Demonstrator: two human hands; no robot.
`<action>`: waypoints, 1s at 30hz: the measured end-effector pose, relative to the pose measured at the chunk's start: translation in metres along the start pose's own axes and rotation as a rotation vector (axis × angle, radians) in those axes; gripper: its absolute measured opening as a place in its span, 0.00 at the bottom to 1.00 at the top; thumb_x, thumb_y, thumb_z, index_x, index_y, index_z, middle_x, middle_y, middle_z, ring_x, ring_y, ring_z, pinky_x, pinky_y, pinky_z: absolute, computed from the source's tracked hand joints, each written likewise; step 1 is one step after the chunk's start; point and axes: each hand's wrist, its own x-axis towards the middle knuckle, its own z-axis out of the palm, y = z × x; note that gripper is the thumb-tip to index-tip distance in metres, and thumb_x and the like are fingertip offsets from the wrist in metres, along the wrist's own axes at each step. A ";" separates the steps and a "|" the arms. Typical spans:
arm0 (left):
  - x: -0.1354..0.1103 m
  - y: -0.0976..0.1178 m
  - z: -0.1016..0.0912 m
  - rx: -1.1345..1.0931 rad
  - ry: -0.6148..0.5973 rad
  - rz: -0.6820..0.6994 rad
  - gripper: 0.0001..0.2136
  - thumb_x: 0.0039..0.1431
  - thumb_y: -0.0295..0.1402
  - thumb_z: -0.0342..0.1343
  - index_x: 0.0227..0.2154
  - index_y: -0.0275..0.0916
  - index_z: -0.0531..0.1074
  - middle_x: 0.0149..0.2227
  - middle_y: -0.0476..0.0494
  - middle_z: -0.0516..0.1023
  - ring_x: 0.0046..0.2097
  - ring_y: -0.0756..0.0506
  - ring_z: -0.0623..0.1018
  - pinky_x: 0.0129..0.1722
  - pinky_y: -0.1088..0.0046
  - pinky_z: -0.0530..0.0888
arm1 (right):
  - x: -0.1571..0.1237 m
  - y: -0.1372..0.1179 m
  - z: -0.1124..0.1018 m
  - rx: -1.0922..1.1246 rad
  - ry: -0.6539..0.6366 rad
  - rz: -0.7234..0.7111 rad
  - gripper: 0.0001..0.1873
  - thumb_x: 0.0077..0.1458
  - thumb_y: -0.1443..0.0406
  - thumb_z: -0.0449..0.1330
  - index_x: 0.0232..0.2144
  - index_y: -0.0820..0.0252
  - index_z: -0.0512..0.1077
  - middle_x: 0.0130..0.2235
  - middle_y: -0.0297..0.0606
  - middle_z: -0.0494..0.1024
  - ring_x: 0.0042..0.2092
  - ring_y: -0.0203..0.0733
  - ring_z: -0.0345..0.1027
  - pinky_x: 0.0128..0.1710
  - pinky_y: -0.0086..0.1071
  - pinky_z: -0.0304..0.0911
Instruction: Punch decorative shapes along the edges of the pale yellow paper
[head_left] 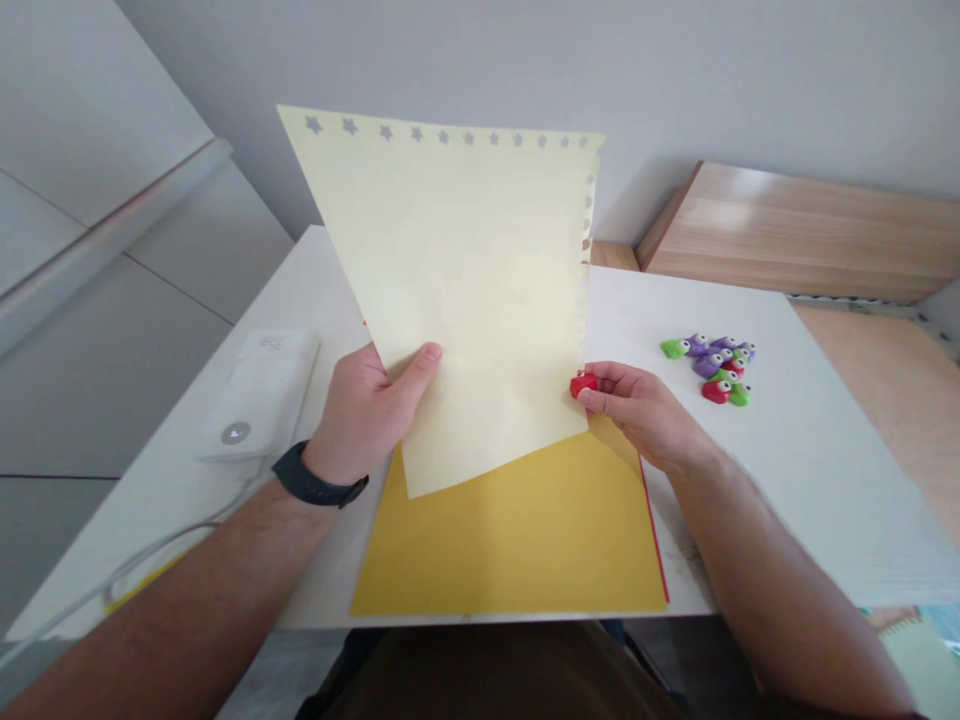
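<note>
A pale yellow sheet of paper [472,290] stands lifted off the table, with small star-shaped holes along its top edge and notches down its right edge. My left hand [371,410] grips its lower left edge, thumb on the front. My right hand [637,405] pinches a small red paper punch [583,384] against the sheet's lower right edge. Under the sheet a darker yellow sheet [517,545] lies flat on the white table [810,450], with a red sheet edge showing beneath it.
A cluster of several small purple, green and red punches [716,365] sits on the table to the right. A white device [259,395] with a cable lies at the left. A wooden board [810,230] leans behind the table.
</note>
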 end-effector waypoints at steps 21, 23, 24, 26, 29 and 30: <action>0.000 0.005 0.000 -0.005 -0.007 -0.021 0.18 0.66 0.48 0.60 0.51 0.43 0.81 0.56 0.45 0.83 0.58 0.35 0.81 0.62 0.55 0.77 | 0.000 0.002 -0.001 -0.024 0.009 -0.013 0.19 0.49 0.60 0.78 0.43 0.54 0.82 0.42 0.36 0.83 0.43 0.41 0.75 0.50 0.38 0.66; 0.000 0.004 0.001 -0.007 -0.007 -0.010 0.18 0.66 0.48 0.61 0.52 0.43 0.81 0.57 0.45 0.82 0.59 0.36 0.81 0.63 0.55 0.77 | 0.000 0.002 0.000 -0.035 0.010 -0.015 0.19 0.49 0.59 0.78 0.43 0.54 0.82 0.41 0.37 0.83 0.43 0.41 0.75 0.50 0.38 0.66; 0.000 0.004 0.001 -0.009 -0.007 -0.005 0.18 0.66 0.47 0.61 0.52 0.44 0.81 0.57 0.46 0.82 0.59 0.36 0.81 0.63 0.56 0.76 | 0.000 0.003 0.000 -0.040 0.012 -0.015 0.19 0.49 0.59 0.78 0.43 0.55 0.82 0.41 0.37 0.83 0.43 0.41 0.75 0.50 0.38 0.66; 0.000 0.004 0.001 -0.013 -0.002 -0.002 0.18 0.67 0.47 0.61 0.53 0.45 0.81 0.58 0.46 0.82 0.60 0.36 0.80 0.64 0.55 0.76 | 0.001 0.004 0.000 -0.046 0.020 -0.016 0.19 0.48 0.59 0.78 0.43 0.55 0.82 0.41 0.37 0.83 0.42 0.42 0.75 0.50 0.39 0.66; -0.001 0.004 0.001 -0.008 0.006 -0.003 0.17 0.66 0.47 0.61 0.52 0.46 0.81 0.57 0.47 0.82 0.59 0.36 0.80 0.64 0.55 0.76 | 0.002 0.004 0.001 -0.054 0.024 -0.030 0.19 0.48 0.59 0.78 0.42 0.55 0.82 0.41 0.37 0.83 0.42 0.42 0.75 0.50 0.39 0.66; -0.001 0.004 0.001 -0.005 0.005 -0.003 0.17 0.66 0.48 0.61 0.51 0.46 0.81 0.57 0.47 0.82 0.59 0.36 0.80 0.64 0.54 0.76 | 0.002 0.004 0.001 -0.057 0.024 -0.034 0.19 0.48 0.59 0.78 0.42 0.56 0.82 0.40 0.37 0.83 0.42 0.42 0.75 0.49 0.39 0.66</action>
